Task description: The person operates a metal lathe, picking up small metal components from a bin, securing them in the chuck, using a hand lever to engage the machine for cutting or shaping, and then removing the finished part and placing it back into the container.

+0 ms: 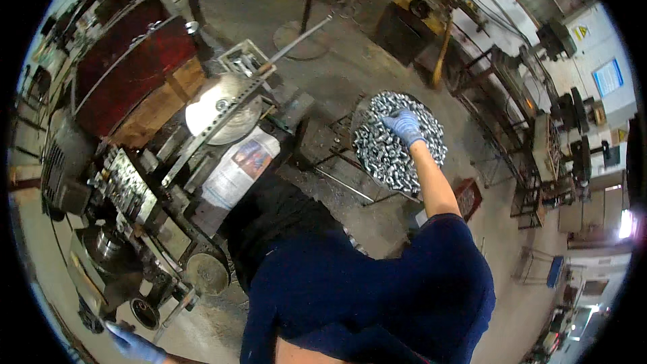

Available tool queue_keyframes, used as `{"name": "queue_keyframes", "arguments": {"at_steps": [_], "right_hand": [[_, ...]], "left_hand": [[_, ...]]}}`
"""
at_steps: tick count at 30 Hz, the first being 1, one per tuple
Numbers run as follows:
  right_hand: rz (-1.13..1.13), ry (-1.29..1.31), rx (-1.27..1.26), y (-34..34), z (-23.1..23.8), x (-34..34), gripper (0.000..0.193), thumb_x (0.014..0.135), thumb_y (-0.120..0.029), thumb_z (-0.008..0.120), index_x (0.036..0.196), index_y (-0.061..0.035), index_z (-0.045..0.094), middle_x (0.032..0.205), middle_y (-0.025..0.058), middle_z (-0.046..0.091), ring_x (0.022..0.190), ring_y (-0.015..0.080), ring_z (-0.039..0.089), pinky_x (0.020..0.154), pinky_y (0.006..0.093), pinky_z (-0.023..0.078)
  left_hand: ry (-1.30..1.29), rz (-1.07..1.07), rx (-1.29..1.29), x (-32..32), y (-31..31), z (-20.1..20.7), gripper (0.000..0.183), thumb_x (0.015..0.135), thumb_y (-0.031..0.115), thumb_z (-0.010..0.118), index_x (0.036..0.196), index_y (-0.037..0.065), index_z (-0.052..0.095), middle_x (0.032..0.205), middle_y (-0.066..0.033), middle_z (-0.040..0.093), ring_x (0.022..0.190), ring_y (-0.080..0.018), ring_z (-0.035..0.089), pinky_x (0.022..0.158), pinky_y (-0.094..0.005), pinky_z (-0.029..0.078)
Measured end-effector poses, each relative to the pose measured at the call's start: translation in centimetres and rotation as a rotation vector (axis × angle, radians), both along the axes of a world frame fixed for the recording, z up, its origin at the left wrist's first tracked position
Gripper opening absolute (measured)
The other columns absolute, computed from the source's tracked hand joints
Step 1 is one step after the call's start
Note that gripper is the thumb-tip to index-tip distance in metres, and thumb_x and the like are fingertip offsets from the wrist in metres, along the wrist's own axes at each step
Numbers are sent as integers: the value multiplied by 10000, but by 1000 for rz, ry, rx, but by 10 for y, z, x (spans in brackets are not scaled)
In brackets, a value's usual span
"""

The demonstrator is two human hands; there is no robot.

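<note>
My right hand [406, 127], in a blue knitted glove, reaches out over a broad round heap of small shiny metal parts [387, 162]. Its fingers are bunched at the top of the heap, and what they grip is too small to make out. Low at the left, my left hand [135, 345] wears a similar blue glove. Its fingers are stretched out and hold nothing visible. A machine's lever rod [176, 315] and a dark ring-shaped handwheel [144, 313] are close to it.
To my left stands a machine with a round metal disc [222, 109], a perforated bar [212, 128] and a printed paper sheet [241, 165]. A red metal guard [138, 67] rises behind it. A reddish bin [466, 197] sits beyond my right forearm. Metal racks [495, 87] line the right.
</note>
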State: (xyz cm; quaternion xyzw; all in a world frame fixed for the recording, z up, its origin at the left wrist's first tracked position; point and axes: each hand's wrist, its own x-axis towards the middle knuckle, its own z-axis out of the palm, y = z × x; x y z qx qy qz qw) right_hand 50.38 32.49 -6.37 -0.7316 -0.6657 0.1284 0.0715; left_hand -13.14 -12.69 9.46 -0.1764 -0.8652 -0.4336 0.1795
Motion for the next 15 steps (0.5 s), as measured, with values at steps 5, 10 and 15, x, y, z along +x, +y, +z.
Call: {"name": "queue_keyframes", "arguments": {"at_steps": [5, 10, 15], "right_hand": [[-6, -253, -197, -8, -23, -1, 545, 688, -533, 628, 858, -18, 683, 888, 202, 652, 834, 329, 630, 784, 388, 487], [310, -321, -174, 5, -29, -28, 596, 706, -568, 574, 853, 2, 667, 881, 205, 637, 873, 336, 603, 817, 419, 458], [388, -378, -370, 15, -55, -41, 533, 683, -484, 620, 927, -12, 666, 972, 208, 637, 917, 328, 615, 829, 392, 475]], "left_hand": [[-68, -88, -161, -5, -1, -36, 386, 931, 334, 494, 1191, 61, 579, 807, -53, 616, 655, -115, 523, 569, -244, 430], [25, -180, -203, 14, 25, -16, 359, 933, 297, 501, 1180, 49, 582, 860, -55, 627, 709, -102, 522, 632, -246, 449], [-37, -295, -305, 10, 29, -23, 361, 937, 266, 487, 1182, 12, 564, 1127, -119, 613, 951, -153, 575, 844, -273, 445]]}}
